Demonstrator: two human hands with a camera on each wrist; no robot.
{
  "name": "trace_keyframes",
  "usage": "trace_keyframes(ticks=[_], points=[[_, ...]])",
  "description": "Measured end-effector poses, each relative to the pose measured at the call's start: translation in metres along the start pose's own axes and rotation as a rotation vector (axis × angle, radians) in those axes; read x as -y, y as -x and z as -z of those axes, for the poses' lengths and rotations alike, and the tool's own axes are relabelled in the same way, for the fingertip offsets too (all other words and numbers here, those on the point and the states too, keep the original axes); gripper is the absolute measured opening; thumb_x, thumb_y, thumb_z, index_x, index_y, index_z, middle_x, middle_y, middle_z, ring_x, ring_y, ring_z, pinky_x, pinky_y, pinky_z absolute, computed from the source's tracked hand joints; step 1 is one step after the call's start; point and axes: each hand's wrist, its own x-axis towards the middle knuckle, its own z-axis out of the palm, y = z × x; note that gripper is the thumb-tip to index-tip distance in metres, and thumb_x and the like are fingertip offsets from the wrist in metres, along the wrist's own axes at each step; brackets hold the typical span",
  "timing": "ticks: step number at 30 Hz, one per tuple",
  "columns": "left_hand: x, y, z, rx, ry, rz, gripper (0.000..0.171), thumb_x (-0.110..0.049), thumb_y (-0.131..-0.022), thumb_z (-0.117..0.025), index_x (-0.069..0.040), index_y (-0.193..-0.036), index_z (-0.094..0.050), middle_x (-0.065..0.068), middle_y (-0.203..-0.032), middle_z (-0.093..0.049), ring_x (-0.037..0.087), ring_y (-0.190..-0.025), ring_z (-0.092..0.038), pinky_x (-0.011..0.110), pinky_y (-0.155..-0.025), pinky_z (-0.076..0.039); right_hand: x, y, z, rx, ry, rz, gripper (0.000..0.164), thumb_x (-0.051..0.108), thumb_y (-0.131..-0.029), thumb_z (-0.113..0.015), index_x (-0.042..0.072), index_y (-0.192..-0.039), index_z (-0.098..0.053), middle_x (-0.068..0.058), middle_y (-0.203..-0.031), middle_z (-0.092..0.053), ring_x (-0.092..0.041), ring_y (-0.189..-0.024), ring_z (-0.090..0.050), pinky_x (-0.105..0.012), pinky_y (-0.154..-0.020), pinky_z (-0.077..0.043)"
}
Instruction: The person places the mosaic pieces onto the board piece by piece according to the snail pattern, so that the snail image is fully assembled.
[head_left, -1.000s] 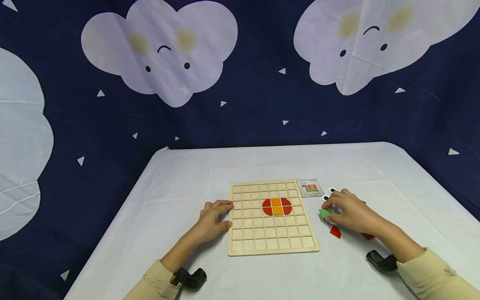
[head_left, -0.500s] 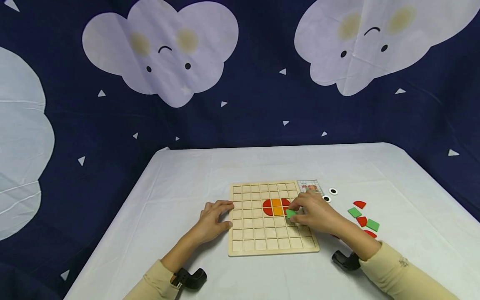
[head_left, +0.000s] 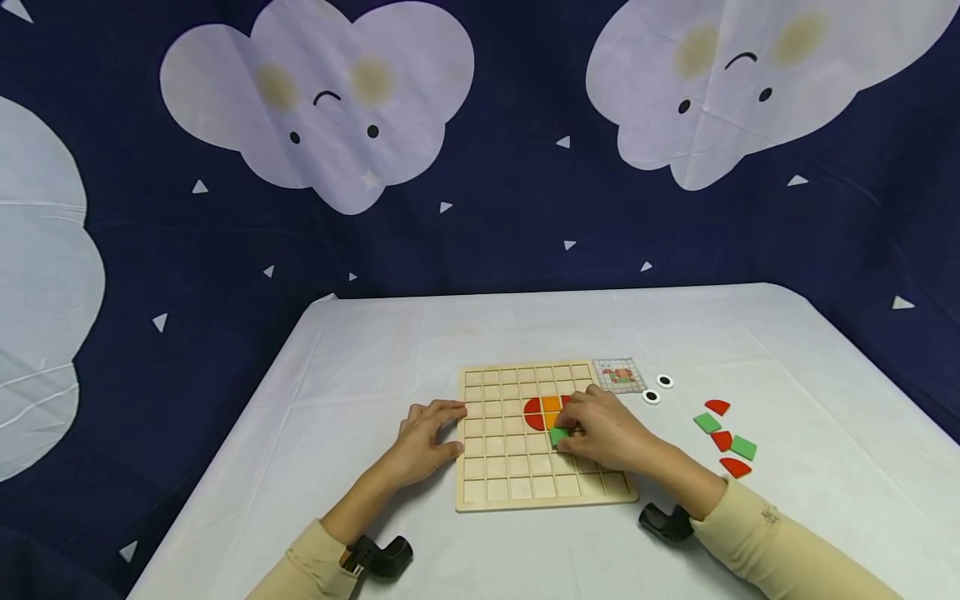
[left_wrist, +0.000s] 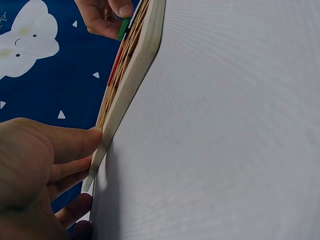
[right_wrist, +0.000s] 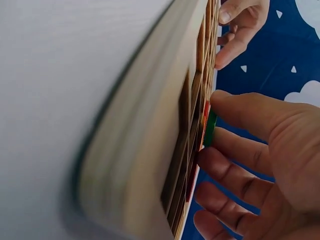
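Note:
A wooden grid board lies on the white table. My left hand rests at its left edge, fingertips and thumb against the rim; the left wrist view shows the thumb on that edge. My right hand pinches a green square tile between thumb and fingers, close over the grid just below the orange tiles. In the right wrist view the same green tile stands tilted at the fingertips. Red quarter-round tiles flank the orange ones; those on the right are partly hidden by the right hand.
A small pattern card lies at the board's upper right corner. Two round eye pieces sit beside it. Farther right lie loose green squares and red quarter-round tiles. A dark cloth with clouds hangs behind the table.
My right hand has carried the green square tile leftward from among the loose pieces to over the middle of the board. The left hand has stayed at the board's edge.

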Motion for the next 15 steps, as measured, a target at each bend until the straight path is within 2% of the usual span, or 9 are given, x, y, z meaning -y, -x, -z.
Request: trace_keyframes(ticks=[15], points=[[-0.0005, 0.0004, 0.0003, 0.0, 0.0, 0.0, 0.047, -0.01, -0.081, -0.07, -0.007, -0.126, -0.059, 0.001, -0.136, -0.052, 0.017, -0.102, -0.037, 0.039, -0.087, -0.026, 0.0003, 0.0002, -0.0026, 0.004, 0.033, 0.024, 0.022, 0.033, -0.07, -0.08, 0.02, -0.086, -0.072, 0.011, -0.083, -0.061, -0.008, -0.077, -0.042, -0.027, -0.072, -0.033]])
